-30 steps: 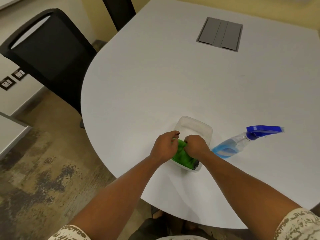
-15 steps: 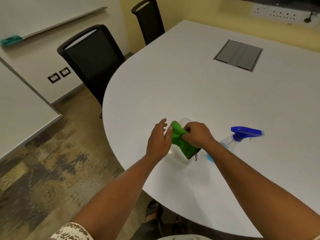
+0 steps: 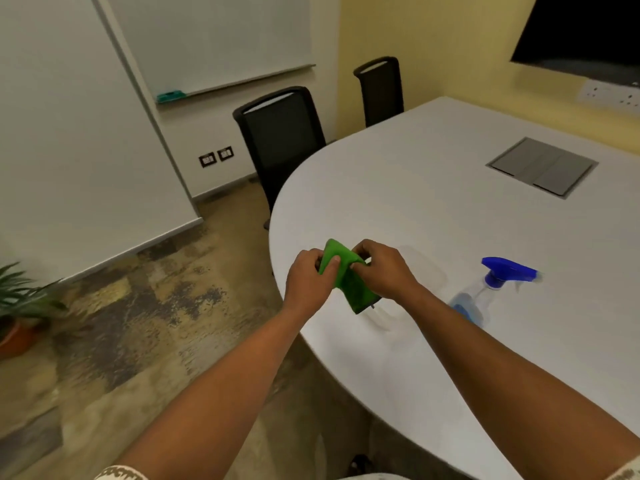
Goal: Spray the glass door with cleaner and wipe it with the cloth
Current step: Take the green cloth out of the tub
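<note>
A folded green cloth (image 3: 349,285) hangs in the air above the near edge of the white table (image 3: 450,209). My left hand (image 3: 310,282) pinches its upper left corner and my right hand (image 3: 384,270) grips its upper right side. A spray bottle (image 3: 485,292) with a blue trigger head and blue liquid lies tilted on the table to the right of my hands. A clear plastic tub (image 3: 426,271) sits on the table behind and below the cloth, partly hidden by my right hand. No glass door can be made out.
Two black chairs (image 3: 280,133) stand at the table's far left side. A grey cable hatch (image 3: 542,166) is set into the tabletop. A whiteboard (image 3: 214,39) hangs on the back wall. A potted plant (image 3: 20,306) stands on the floor at the left.
Both hands lifted the green cloth out of the clear tub and raised it above the table. My view tilted up and swung left, showing more of the room.
</note>
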The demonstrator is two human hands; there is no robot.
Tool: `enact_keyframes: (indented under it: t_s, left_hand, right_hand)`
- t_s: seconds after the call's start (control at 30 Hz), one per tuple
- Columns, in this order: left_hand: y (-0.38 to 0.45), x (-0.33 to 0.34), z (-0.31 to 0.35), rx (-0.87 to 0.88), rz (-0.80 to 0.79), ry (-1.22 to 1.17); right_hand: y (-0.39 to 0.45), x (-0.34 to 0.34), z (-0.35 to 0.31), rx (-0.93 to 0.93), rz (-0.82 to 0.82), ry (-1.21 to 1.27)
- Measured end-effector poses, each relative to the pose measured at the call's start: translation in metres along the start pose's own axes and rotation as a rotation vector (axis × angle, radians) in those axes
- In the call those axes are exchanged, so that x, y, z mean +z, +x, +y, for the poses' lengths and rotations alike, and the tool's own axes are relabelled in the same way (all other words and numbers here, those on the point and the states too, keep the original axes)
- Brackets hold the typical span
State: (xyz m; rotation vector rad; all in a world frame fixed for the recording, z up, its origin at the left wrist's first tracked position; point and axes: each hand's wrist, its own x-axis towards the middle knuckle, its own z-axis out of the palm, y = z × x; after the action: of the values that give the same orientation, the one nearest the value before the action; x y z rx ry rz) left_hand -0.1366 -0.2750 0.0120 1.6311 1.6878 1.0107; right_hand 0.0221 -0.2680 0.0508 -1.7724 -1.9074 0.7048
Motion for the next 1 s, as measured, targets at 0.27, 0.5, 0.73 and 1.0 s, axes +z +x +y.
enact_keyframes:
  t_s: [0.27, 0.5, 0.73, 1.0]
  left_hand:
    - [-0.083, -0.084, -0.033, -0.051, 0.137, -0.149]
    - [-0.202, -0.156, -0.052, -0.071, 0.238, -0.020]
    - [-0.306, -0.211, -0.051, -0.136, 0.351, 0.191]
    - [-0.415, -0.242, -0.030, -0.148, 0.460, 0.478]
  right_hand:
    - [-0.071, 0.063, -0.060, -0.104, -0.121, 0.105]
    - [-0.178, 0.123, -0.114, -0.187, -0.256, 0.177]
    - [-0.260, 0.150, -0.171, 0.215, -0.734, 0.714]
    - [-0.318, 0.164, -0.211, 0.190, -1.224, 0.645]
